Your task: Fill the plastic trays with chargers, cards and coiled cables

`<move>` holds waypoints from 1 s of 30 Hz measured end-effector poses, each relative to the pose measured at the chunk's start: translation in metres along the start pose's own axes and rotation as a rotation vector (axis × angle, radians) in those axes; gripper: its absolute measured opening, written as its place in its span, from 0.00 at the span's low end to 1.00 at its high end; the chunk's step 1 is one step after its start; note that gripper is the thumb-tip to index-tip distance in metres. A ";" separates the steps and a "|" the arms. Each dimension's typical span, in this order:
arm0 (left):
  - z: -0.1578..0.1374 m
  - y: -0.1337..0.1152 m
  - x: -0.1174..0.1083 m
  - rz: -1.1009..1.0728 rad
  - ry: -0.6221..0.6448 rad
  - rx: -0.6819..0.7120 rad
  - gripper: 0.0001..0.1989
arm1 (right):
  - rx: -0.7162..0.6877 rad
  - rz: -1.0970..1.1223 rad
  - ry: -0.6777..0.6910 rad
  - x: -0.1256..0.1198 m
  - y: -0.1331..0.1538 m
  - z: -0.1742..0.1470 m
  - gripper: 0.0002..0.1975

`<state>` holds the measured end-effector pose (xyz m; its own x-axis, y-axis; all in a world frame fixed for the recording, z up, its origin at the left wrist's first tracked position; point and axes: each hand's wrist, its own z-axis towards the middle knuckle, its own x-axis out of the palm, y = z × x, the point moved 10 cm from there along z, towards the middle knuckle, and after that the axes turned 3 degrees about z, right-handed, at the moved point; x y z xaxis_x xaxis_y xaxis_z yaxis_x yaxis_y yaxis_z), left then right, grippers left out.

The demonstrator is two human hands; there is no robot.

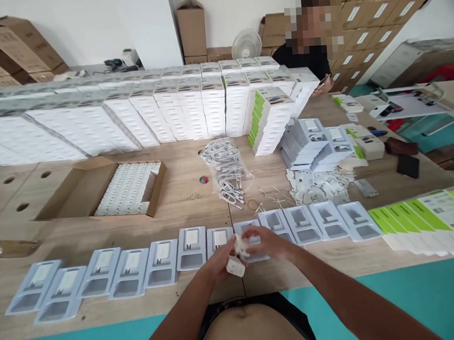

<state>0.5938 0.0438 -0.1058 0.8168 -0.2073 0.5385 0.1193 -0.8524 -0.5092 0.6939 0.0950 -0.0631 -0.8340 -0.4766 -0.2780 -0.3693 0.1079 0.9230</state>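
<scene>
My left hand (219,263) is closed around a white plug-in charger (235,267), which sticks out below its fingers. Between both hands is a second small white piece (241,245), blurred, its kind unclear. The curled fingers of my right hand (268,242) are on this piece. Beneath the hands lies a pale blue plastic tray (252,224), partly covered by my right hand. Trays to the left, such as one tray (191,260), each hold a white charger in the upper recess. Several trays on the right, like this tray (359,221), show no charger.
An open carton (157,189) holds rows of white chargers. Bagged white cables (224,162) lie mid-table beside a heap of white pieces (321,185). Stacked white boxes (188,108) line the back. Green-and-white sleeves (412,218) lie at right. Another person (305,57) stands behind the boxes.
</scene>
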 end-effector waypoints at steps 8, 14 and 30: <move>0.033 0.042 -0.004 0.147 -0.085 -0.180 0.28 | -0.125 -0.601 -0.121 -0.029 -0.042 0.025 0.19; 0.024 0.030 0.000 0.133 -0.076 -0.133 0.27 | -0.124 -0.510 -0.201 -0.022 -0.013 -0.005 0.12; 0.075 -0.019 0.114 1.326 -0.069 0.519 0.24 | 0.068 -0.424 -0.348 -0.160 -0.072 -0.040 0.20</move>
<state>0.7268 0.0721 -0.0849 0.5092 -0.6628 -0.5489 -0.5652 0.2235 -0.7941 0.8705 0.1282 -0.0741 -0.6882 -0.1751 -0.7041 -0.7186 0.0304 0.6948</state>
